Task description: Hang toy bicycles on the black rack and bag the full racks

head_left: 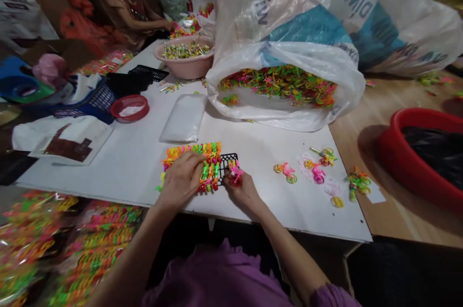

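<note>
Rows of small colourful plastic pieces (210, 170) fill most of a black plastic grid (228, 158), whose right end shows bare. My left hand (183, 174) lies over the filled part, fingers bent toward the pieces; whether it grips one is hidden. At the grid's right end my right hand (240, 188) is closed on a pink plastic piece (236, 172). More loose pieces, among them a pink and orange one (285, 171), lie on the white table to the right.
An open white sack (285, 116) of colourful pieces stands behind the grid, beside a pink basin (191, 66). Clear plastic bags (183, 118) lie nearer. A red basket (130, 108) sits left, a red tub (394, 147) right. Another person (125, 7) works at the far left.
</note>
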Demonstrator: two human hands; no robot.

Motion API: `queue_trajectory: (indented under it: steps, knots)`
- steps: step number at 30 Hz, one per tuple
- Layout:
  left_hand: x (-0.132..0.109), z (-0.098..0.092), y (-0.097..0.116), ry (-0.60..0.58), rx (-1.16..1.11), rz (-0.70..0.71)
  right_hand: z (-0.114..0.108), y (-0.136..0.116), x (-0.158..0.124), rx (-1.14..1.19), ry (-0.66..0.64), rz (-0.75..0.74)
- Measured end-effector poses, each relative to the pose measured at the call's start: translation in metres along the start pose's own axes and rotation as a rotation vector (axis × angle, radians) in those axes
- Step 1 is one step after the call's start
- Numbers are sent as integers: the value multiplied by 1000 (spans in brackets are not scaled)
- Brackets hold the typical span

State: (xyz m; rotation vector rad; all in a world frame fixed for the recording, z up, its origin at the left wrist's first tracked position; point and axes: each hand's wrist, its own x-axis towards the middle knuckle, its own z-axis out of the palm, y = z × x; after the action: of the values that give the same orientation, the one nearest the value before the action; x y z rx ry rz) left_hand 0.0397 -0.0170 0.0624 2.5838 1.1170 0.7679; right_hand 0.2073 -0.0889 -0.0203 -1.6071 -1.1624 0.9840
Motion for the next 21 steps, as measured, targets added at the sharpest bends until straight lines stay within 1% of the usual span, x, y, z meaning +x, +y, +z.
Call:
queue_trajectory:
  steps: [3, 5, 8, 12, 14, 18, 21]
  knots:
    - [-22, 10, 10, -33, -17, 87, 12, 3, -4, 6, 50, -53]
    - [-30, 18, 18, -60, 10, 106, 16, 5, -5, -83, 38, -122]
    - [-33, 24, 25, -95, 40, 111, 18, 6, -8, -276, 14, -210]
    - [-29, 25, 26, -105, 46, 134, 18, 4, -11, -422, -14, -224]
    - [-28, 28, 26, -106, 59, 128, 19, 5, -9, -407, -22, -227]
    - [-25, 35, 30, -57, 77, 119, 20, 9, -6, -293, 33, -223]
    - [-22, 39, 32, -39, 93, 112, 17, 8, -6, -303, 11, -240]
